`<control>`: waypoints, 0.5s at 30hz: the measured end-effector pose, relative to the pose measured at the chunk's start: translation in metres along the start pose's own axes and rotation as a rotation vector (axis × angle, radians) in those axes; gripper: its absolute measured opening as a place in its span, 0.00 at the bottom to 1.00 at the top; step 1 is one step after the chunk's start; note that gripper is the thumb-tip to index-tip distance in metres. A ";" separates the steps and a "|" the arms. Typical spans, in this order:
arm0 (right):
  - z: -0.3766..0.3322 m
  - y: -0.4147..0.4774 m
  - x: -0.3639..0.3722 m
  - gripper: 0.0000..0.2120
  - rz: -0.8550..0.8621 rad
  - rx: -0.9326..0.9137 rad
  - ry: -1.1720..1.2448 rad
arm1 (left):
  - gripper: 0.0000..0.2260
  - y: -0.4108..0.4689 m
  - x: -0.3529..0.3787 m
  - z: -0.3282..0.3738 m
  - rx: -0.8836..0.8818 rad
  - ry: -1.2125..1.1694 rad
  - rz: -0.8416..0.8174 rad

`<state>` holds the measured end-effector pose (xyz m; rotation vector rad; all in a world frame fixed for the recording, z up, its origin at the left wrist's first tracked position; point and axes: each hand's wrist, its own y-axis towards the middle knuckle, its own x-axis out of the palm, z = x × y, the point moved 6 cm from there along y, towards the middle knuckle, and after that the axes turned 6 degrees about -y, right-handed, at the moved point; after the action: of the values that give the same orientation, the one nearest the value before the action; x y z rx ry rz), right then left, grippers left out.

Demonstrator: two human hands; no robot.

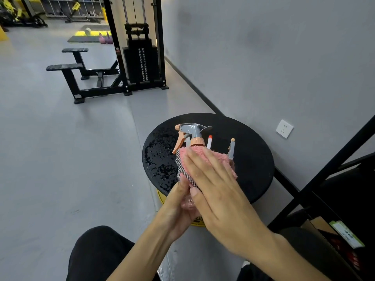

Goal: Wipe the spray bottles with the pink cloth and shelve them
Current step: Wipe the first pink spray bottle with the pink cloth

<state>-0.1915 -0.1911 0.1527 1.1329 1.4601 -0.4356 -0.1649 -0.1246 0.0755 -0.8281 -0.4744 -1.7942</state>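
Right hand (223, 201) over pink cloth (220, 159), bottle (194, 132)

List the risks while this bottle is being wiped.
The left hand grips the spray bottle low while the right hand presses the pink cloth flat on it; it could slip. The round table is wet, so a set-down bottle may get wet again. Two other nozzles stand close behind; a wide stroke might topple them.
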 end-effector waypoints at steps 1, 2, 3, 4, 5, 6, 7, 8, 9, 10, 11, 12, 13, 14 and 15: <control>0.001 0.002 -0.002 0.26 -0.005 -0.004 0.010 | 0.34 0.000 0.000 0.000 -0.002 -0.003 -0.010; 0.004 0.006 -0.004 0.26 -0.007 -0.008 0.024 | 0.33 -0.001 0.002 0.001 -0.002 0.002 -0.022; 0.007 0.011 -0.008 0.26 -0.005 -0.008 0.044 | 0.33 -0.002 0.004 0.001 -0.002 0.014 -0.041; 0.012 0.018 -0.012 0.25 -0.006 0.001 0.076 | 0.33 -0.003 0.006 0.001 -0.005 0.032 -0.061; 0.018 0.024 -0.015 0.25 -0.013 0.022 0.120 | 0.33 -0.003 0.009 0.001 -0.014 0.053 -0.073; 0.024 0.030 -0.017 0.25 -0.022 0.046 0.169 | 0.33 -0.004 0.010 0.000 -0.022 0.069 -0.074; 0.028 0.034 -0.019 0.26 -0.023 0.063 0.199 | 0.34 -0.005 0.011 -0.001 -0.028 0.074 -0.079; 0.028 0.035 -0.019 0.26 -0.021 0.070 0.198 | 0.34 -0.005 0.013 0.000 -0.032 0.079 -0.081; 0.027 0.034 -0.019 0.26 -0.018 0.066 0.172 | 0.33 -0.005 0.014 0.001 -0.027 0.087 -0.082; 0.022 0.031 -0.019 0.26 -0.010 0.054 0.133 | 0.31 -0.005 0.014 0.002 -0.019 0.091 -0.081; 0.016 0.026 -0.018 0.27 0.006 0.037 0.091 | 0.31 -0.005 0.014 0.002 -0.013 0.084 -0.080; 0.010 0.020 -0.016 0.27 0.022 0.018 0.054 | 0.31 -0.005 0.014 0.002 -0.012 0.069 -0.064; 0.003 0.014 -0.013 0.27 0.030 0.004 0.027 | 0.32 -0.005 0.010 0.002 -0.011 0.058 -0.040; -0.002 0.007 -0.009 0.27 0.028 -0.007 0.009 | 0.33 -0.004 0.007 0.001 -0.011 0.050 -0.022; -0.007 0.002 -0.005 0.27 0.021 -0.018 -0.005 | 0.33 -0.004 0.005 0.001 -0.008 0.034 -0.023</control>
<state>-0.1943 -0.1871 0.1598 1.1316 1.4433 -0.4097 -0.1693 -0.1259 0.0798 -0.7995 -0.4573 -1.8294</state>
